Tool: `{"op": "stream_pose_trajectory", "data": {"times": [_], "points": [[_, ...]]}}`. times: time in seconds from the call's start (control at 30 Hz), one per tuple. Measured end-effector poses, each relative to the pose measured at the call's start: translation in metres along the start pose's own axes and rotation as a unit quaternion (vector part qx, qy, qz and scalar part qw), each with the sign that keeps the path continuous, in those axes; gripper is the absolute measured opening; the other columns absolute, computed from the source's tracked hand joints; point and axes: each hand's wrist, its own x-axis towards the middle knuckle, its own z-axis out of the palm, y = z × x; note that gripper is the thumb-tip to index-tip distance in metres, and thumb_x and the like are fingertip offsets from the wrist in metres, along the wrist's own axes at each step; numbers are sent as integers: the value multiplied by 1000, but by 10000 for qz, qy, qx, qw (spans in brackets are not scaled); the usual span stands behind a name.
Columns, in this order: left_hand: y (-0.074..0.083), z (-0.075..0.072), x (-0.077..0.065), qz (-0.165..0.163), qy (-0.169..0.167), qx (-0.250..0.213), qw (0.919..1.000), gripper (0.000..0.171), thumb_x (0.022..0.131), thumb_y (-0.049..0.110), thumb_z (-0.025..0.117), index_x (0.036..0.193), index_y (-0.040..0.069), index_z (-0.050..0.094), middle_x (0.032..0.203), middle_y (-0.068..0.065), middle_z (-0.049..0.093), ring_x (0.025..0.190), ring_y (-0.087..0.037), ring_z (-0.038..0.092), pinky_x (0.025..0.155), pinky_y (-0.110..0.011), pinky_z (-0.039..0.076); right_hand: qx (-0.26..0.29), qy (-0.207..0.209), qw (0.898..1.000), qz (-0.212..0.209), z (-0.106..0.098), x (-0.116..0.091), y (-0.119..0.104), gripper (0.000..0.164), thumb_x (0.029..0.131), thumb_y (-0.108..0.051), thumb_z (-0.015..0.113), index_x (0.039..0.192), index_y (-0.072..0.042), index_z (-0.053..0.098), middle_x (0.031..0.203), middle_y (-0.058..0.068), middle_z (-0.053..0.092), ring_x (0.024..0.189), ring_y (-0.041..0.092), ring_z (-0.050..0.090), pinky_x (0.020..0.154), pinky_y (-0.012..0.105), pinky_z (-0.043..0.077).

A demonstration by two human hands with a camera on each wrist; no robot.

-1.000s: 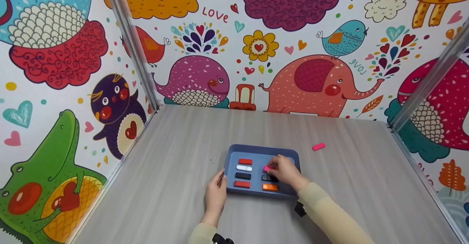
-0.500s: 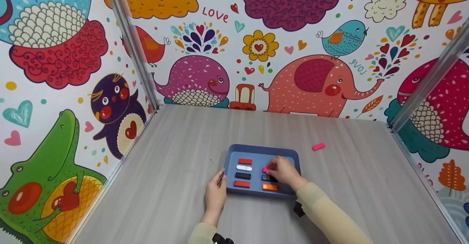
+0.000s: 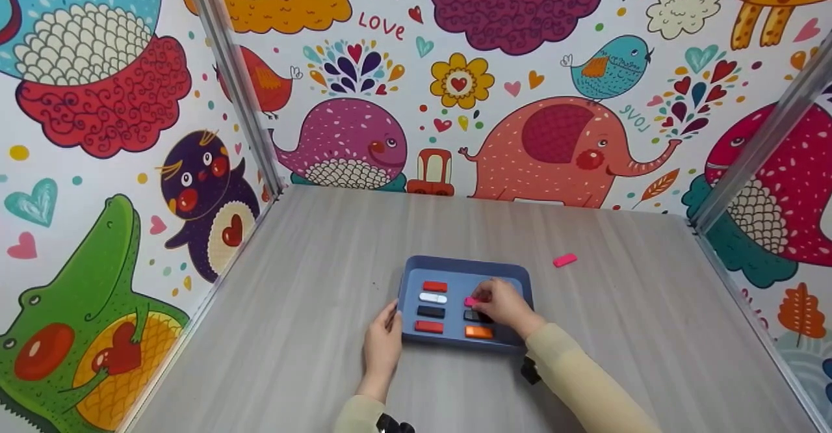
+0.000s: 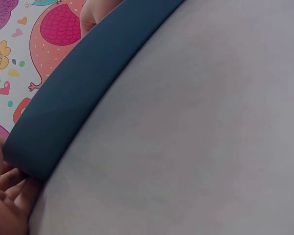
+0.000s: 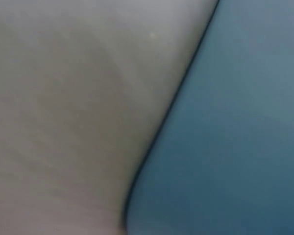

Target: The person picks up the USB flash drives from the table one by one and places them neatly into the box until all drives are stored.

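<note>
A blue rectangular tray [image 3: 465,266] sits on the table. My left hand [image 3: 383,345] holds its left side near the front; in the left wrist view, the fingers [image 4: 22,193] curl at the corner of the tray wall [image 4: 63,105]. Inside the tray, my right hand [image 3: 506,303] pinches a small pink USB stick [image 3: 470,301] with thumb and fingertips. Just in front of it lies a black stick [image 3: 471,315], partly hidden by the hand, then an orange one [image 3: 479,332]. The right wrist view shows only the tray's outer wall [image 5: 225,132] and the table.
Along the tray's left half lie a red stick [image 3: 435,287], a white one [image 3: 433,298], a black one [image 3: 431,312] and another red one [image 3: 429,327]. Outside, a second pink stick [image 3: 565,261] rests on the table [image 3: 312,277] at the back right. Printed walls enclose the table.
The right hand has shifted very slightly left and toward the front with the pink USB stick. The left hand and the tray have stayed in place.
</note>
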Motion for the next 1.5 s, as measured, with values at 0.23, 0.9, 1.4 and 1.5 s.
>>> {"op": "stream_pose_trajectory", "data": {"times": [0.23, 0.9, 1.4, 1.5], "points": [[0, 0, -1, -39, -19, -21, 10000, 34, 103, 12, 60, 135, 2, 66, 137, -22, 66, 128, -34, 65, 106, -47, 55, 12, -126, 9999, 89, -2, 1, 0, 7, 89, -8, 79, 96, -10, 77, 90, 3, 68, 82, 16, 58, 82, 40, 58], [1, 2, 0, -65, 86, 65, 9999, 33, 103, 13, 62, 134, 5, 68, 135, -18, 69, 126, -31, 66, 104, -45, 56, -189, 91, 9997, -105, -13, -1, -7, 11, 88, -7, 79, 99, -6, 77, 93, 6, 65, 89, 21, 66, 86, 44, 59], [0, 2, 0, -74, 114, 91, 9999, 33, 103, 13, 62, 134, 5, 68, 134, -18, 70, 125, -31, 67, 103, -46, 56, -256, -17, 9995, 162, -18, -2, -12, 11, 92, -11, 77, 102, -8, 78, 94, 3, 65, 88, 16, 61, 88, 42, 59], [0, 2, 0, -95, 104, 73, 9999, 34, 103, 13, 62, 134, 5, 68, 134, -18, 69, 125, -31, 67, 103, -46, 56, -252, -45, 9995, 197, -20, -2, -13, 11, 93, -11, 76, 103, -8, 78, 96, 3, 65, 88, 16, 61, 89, 42, 59]]}}
